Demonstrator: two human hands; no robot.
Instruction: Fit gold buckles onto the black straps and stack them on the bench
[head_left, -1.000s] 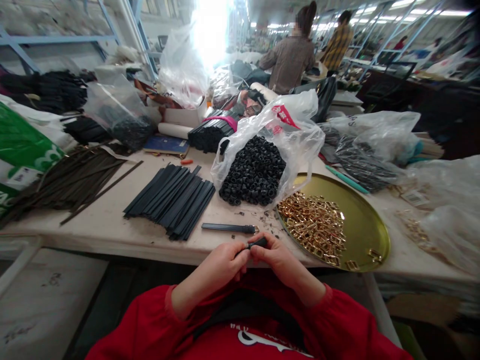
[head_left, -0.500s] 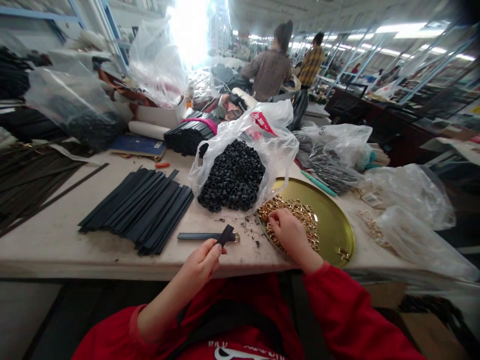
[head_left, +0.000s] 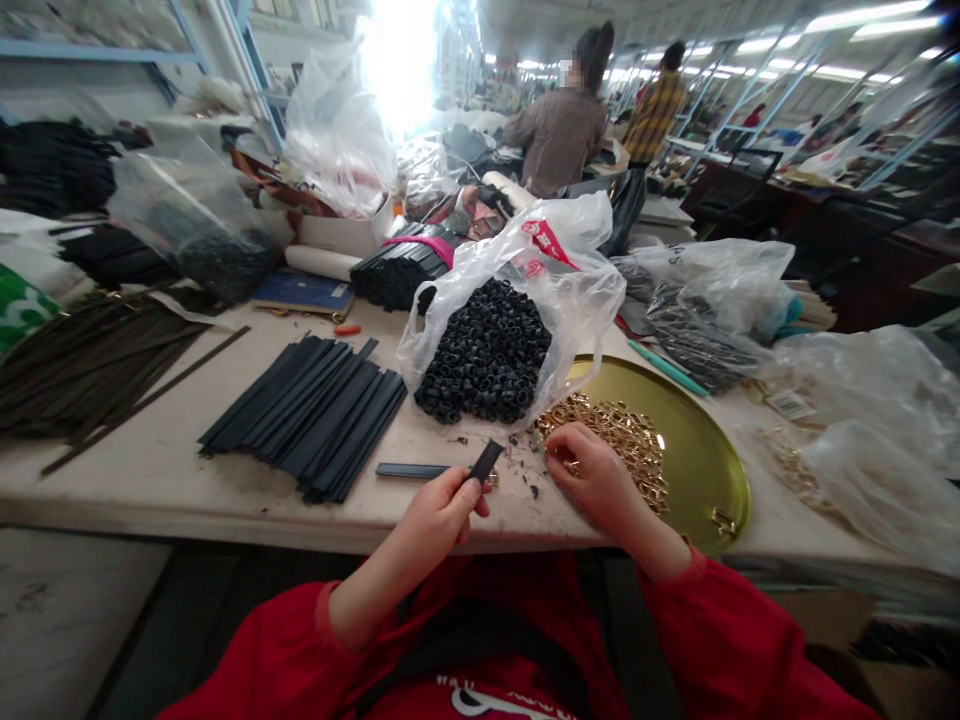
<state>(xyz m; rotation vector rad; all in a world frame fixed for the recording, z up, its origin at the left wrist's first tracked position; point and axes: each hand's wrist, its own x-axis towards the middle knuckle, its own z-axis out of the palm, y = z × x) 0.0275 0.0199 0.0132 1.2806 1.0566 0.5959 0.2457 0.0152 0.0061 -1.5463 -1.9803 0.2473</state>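
Note:
Pinched in my left hand (head_left: 444, 508) is a short black strap (head_left: 486, 460), its end sticking up past the thumb. Behind that hand, another black strap (head_left: 409, 470) lies flat on the table, with a gold buckle at its right end partly covered. My right hand (head_left: 596, 478) is at the left rim of a round gold tray (head_left: 701, 425), fingers curled together beside a heap of small gold buckles (head_left: 626, 445). Whatever its fingertips hold, if anything, is too small to make out. A white plastic bag (head_left: 581, 290) full of black loops (head_left: 487, 350) stands behind both hands.
A pile of black straps (head_left: 307, 415) lies on the left of the table. Farther left are long dark strips (head_left: 97, 350). Clear bags (head_left: 862, 400) crowd the right side, near a teal pen-like tool (head_left: 669, 368). Two people (head_left: 562, 135) stand in the background.
The view has shifted, so most things sit farther right. My right hand has drawn back from over the buckles to the tray's left rim. My left hand still holds the strap.

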